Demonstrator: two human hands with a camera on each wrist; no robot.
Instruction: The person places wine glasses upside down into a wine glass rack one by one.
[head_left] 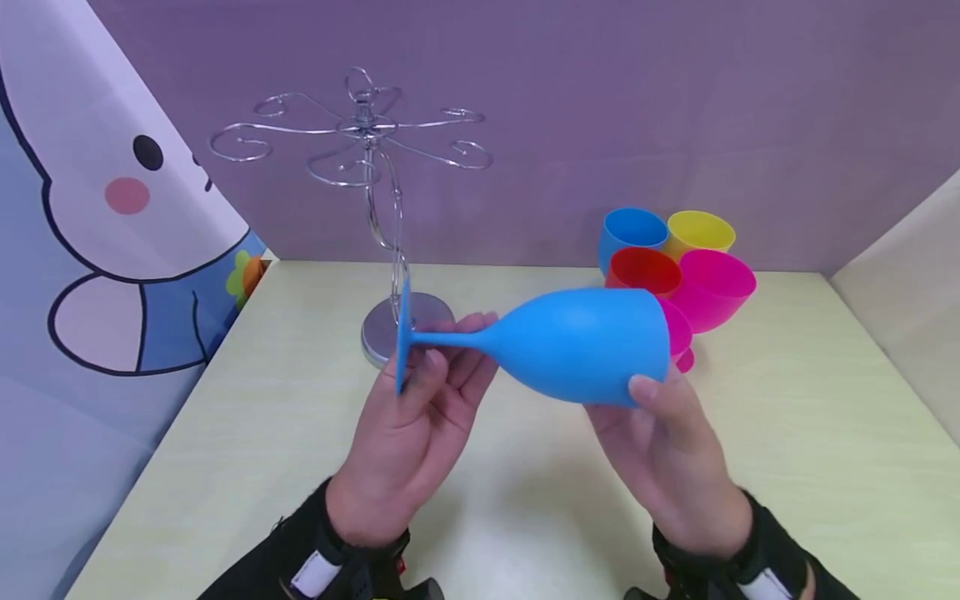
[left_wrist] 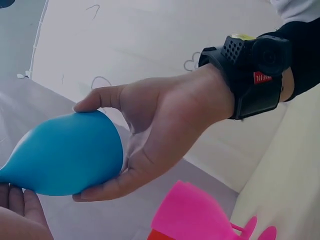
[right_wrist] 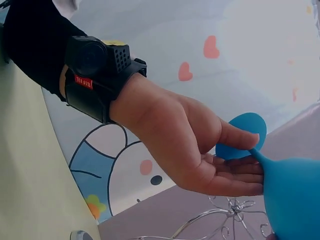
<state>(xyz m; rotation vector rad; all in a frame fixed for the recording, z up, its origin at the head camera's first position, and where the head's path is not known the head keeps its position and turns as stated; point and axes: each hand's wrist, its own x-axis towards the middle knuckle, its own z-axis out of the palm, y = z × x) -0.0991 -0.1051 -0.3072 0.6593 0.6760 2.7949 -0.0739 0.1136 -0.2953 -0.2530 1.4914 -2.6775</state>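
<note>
A blue plastic wine goblet (head_left: 581, 346) lies sideways in the air, its foot to the left and its bowl to the right. My left hand (head_left: 423, 425) holds it by the stem near the foot, thumb in front and fingers behind. At the rim end, my right hand (head_left: 667, 458) grips the bowl between thumb and fingers. The left wrist view shows this right hand (left_wrist: 165, 120) around the rim end of the bowl (left_wrist: 70, 155). In the right wrist view the left hand (right_wrist: 190, 145) has its thumb on the stem beside the round foot (right_wrist: 247, 127).
Behind my left hand stands a silver wire rack (head_left: 365, 125) with curled arms on a round base (head_left: 375, 333). Blue (head_left: 615, 237), yellow (head_left: 701, 232), red (head_left: 643, 271) and pink goblets (head_left: 712, 287) cluster at the table's back right. A purple backdrop (head_left: 562, 108) rises behind the table.
</note>
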